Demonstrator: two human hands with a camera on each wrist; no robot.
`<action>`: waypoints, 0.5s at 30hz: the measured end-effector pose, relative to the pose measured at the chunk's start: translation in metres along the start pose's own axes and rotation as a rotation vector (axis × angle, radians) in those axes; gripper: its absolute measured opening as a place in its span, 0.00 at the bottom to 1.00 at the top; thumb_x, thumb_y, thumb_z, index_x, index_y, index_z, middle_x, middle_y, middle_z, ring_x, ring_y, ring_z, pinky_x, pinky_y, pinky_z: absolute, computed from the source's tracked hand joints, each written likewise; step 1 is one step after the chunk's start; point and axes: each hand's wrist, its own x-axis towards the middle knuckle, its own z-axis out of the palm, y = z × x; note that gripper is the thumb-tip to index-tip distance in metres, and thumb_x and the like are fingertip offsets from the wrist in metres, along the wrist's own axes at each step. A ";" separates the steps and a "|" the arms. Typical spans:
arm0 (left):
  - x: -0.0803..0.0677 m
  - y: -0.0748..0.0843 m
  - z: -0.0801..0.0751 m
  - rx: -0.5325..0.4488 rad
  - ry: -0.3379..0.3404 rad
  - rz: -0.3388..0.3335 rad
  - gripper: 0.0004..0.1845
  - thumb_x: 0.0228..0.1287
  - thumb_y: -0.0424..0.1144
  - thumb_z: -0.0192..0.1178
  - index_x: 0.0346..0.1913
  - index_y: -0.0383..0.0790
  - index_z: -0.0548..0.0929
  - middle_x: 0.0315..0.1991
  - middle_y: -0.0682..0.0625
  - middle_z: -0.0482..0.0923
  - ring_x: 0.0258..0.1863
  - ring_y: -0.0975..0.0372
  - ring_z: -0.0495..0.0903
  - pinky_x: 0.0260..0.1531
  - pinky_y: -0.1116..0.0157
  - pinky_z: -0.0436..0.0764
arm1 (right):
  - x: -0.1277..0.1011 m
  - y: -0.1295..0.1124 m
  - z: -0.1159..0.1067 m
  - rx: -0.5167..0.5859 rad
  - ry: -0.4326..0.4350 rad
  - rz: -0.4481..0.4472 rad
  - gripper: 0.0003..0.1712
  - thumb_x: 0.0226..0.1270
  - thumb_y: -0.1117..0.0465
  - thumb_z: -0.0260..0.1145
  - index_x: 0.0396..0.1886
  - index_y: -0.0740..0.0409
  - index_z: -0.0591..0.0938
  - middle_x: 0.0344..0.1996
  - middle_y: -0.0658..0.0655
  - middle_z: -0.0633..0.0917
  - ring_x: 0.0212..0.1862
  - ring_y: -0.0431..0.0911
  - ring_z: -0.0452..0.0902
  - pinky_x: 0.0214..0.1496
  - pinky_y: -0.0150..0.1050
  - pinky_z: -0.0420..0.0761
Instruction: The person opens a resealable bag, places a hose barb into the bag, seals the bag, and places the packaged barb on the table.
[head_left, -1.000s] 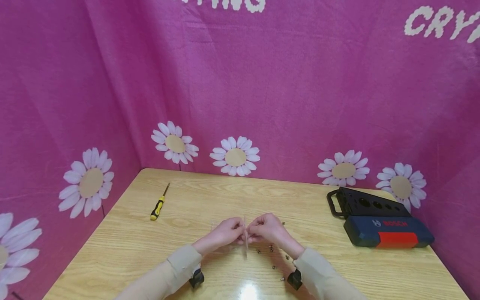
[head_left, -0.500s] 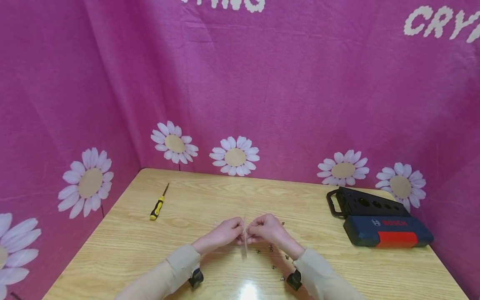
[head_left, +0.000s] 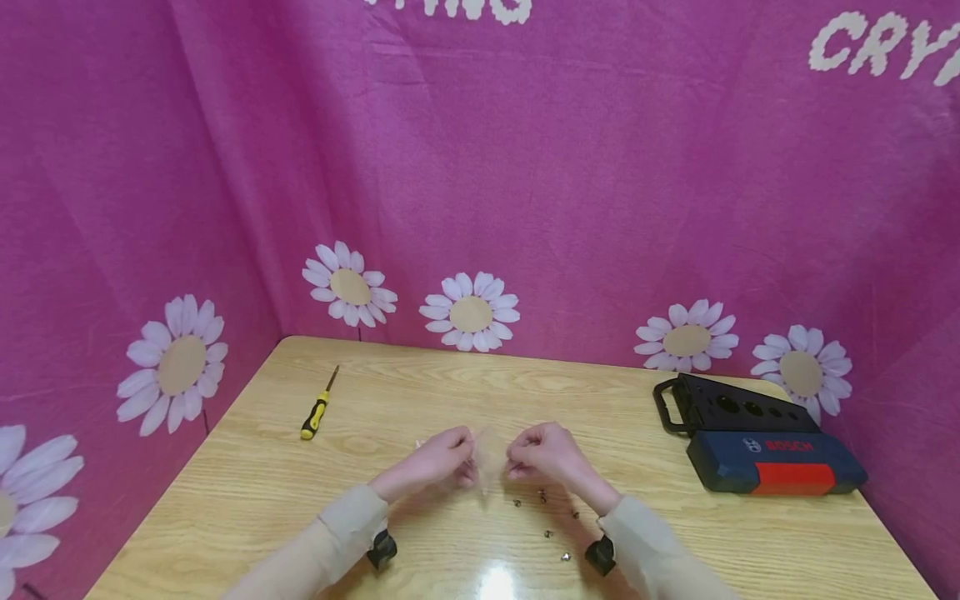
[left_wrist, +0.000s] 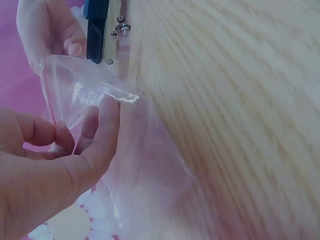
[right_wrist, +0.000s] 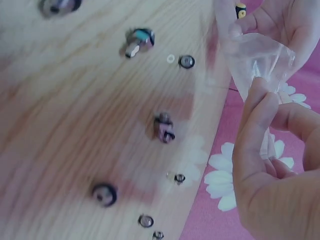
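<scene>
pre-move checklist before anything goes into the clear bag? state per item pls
1. Left hand pinches the clear bag rim: ok.
2. Right hand pinches the opposite rim: ok.
3. Bag mouth pulled apart: ok, the gap shows between the hands.
4. Small screws loose on the table, near the right hand: ok.
5. Bag empty: cannot tell.
6. A free hand to pick screws: not ok, both hold the bag.

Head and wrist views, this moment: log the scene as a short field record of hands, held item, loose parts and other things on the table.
left hand: pinches one side of the bag mouth
right hand: pinches the other side
held item: small clear plastic bag, mouth pulled open between the hands, above the table
loose parts: small screws scattered on the wood under the right hand
left of hands: yellow and black screwdriver
right of hands: blue and red tool case beside a black holder
</scene>
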 end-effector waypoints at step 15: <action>-0.006 -0.006 -0.012 0.008 -0.012 -0.018 0.11 0.78 0.34 0.39 0.34 0.35 0.64 0.40 0.37 0.79 0.41 0.52 0.86 0.39 0.62 0.86 | -0.001 0.002 -0.013 -0.021 -0.022 -0.021 0.10 0.65 0.69 0.65 0.38 0.75 0.84 0.29 0.65 0.89 0.28 0.42 0.87 0.38 0.41 0.89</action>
